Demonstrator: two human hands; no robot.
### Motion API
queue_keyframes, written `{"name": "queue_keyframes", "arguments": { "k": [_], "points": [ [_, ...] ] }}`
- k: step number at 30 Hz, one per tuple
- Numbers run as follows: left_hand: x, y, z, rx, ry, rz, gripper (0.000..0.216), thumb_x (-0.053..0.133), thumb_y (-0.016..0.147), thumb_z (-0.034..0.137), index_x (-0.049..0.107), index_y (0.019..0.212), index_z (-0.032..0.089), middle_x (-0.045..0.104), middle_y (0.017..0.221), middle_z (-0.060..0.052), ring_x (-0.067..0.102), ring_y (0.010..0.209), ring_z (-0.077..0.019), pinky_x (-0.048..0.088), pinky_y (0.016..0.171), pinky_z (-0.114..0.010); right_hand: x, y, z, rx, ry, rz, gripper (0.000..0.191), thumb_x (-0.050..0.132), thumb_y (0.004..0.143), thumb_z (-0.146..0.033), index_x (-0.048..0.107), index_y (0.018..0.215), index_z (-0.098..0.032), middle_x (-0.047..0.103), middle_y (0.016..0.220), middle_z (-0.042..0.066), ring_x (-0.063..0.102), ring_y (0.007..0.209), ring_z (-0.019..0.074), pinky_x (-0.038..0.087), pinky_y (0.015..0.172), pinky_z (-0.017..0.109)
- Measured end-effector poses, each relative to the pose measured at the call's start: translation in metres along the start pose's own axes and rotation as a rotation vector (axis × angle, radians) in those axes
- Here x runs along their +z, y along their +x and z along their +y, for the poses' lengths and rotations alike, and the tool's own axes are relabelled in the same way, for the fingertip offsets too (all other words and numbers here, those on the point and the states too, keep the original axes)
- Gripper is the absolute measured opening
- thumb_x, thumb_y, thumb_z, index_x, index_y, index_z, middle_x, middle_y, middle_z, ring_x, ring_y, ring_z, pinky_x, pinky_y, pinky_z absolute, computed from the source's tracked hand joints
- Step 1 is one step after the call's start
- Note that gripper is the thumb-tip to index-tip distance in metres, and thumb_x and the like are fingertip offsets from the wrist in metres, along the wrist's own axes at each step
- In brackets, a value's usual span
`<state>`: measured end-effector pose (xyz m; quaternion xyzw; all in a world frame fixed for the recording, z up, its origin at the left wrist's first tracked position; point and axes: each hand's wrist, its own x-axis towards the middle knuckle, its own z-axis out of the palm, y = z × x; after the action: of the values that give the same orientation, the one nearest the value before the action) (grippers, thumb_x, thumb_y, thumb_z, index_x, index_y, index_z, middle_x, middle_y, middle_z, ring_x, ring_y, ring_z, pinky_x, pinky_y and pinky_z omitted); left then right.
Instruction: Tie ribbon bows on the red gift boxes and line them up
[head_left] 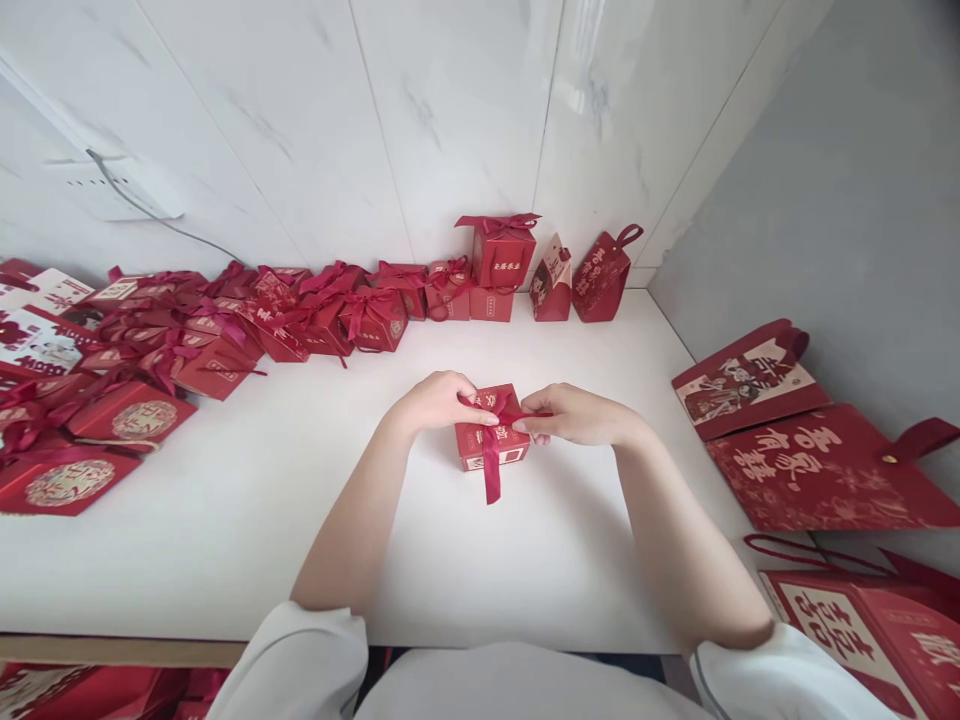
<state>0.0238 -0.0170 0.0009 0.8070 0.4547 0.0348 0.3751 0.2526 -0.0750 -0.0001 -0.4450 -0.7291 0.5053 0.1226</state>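
A small red gift box (472, 444) with pale lettering sits on the white table in front of me. A dark red ribbon (491, 470) lies across its top, one tail hanging down the near side. My left hand (441, 402) pinches the ribbon at the left of the box top. From the right, my right hand (574, 412) grips the ribbon between thumb and fingers, close to the box's upper right edge. The ribbon's middle is partly hidden by my fingers.
Many ribboned red boxes (221, 365) crowd the left and back of the white table (300, 480). Two handled boxes (604, 280) stand at the back right. Larger red bags (825, 470) lean along the grey right wall. A cable (165, 222) hangs on the wall.
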Motion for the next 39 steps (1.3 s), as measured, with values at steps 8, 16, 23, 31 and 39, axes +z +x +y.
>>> {"name": "queue_keyframes", "arguments": {
  "k": [8, 16, 23, 31, 39],
  "points": [
    [-0.003, -0.010, 0.012, -0.237, 0.182, 0.075, 0.058, 0.068, 0.054, 0.069, 0.040, 0.047, 0.019, 0.037, 0.050, 0.002, 0.032, 0.050, -0.0114, 0.019, 0.050, -0.030, -0.003, 0.002, 0.008, -0.002, 0.072, -0.094, 0.025, 0.048, 0.086, -0.037, 0.061, 0.072, -0.021, 0.055, 0.073, -0.001, 0.048, 0.070, 0.0152, 0.036, 0.066, 0.028],
    [-0.001, -0.010, 0.014, -0.241, 0.190, 0.072, 0.063, 0.064, 0.050, 0.078, 0.042, 0.047, 0.019, 0.040, 0.050, 0.002, 0.032, 0.048, -0.0115, 0.020, 0.048, -0.030, -0.009, -0.003, 0.012, 0.063, 0.151, -0.139, 0.025, 0.053, 0.084, -0.039, 0.058, 0.068, -0.019, 0.055, 0.072, 0.000, 0.049, 0.071, 0.0155, 0.037, 0.067, 0.028],
    [-0.001, -0.008, 0.007, -0.209, 0.117, 0.048, 0.059, 0.067, 0.051, 0.075, 0.047, 0.049, 0.019, 0.040, 0.053, 0.002, 0.033, 0.050, -0.0109, 0.020, 0.048, -0.029, -0.015, -0.005, 0.021, 0.108, 0.110, -0.158, 0.028, 0.054, 0.084, -0.044, 0.063, 0.073, -0.020, 0.064, 0.083, 0.003, 0.056, 0.081, 0.0191, 0.041, 0.072, 0.030],
    [-0.012, -0.008, 0.000, 0.041, -0.109, -0.091, 0.049, 0.061, 0.068, 0.067, 0.061, 0.065, 0.018, 0.062, 0.088, -0.002, 0.054, 0.076, -0.0158, 0.039, 0.067, -0.027, -0.027, -0.012, 0.032, 0.122, -0.027, 0.107, 0.043, 0.044, 0.088, -0.060, 0.065, 0.084, -0.022, 0.066, 0.091, 0.004, 0.057, 0.082, 0.0198, 0.043, 0.072, 0.031],
    [-0.018, -0.010, 0.001, 0.102, -0.165, -0.178, 0.046, 0.054, 0.078, 0.061, 0.067, 0.081, 0.018, 0.062, 0.108, -0.005, 0.057, 0.096, -0.0197, 0.042, 0.085, -0.031, 0.007, 0.027, 0.026, -0.119, 0.352, 0.370, 0.039, 0.044, 0.090, -0.056, 0.062, 0.092, -0.021, 0.063, 0.105, 0.004, 0.055, 0.102, 0.0211, 0.043, 0.092, 0.037]
  ]
}}
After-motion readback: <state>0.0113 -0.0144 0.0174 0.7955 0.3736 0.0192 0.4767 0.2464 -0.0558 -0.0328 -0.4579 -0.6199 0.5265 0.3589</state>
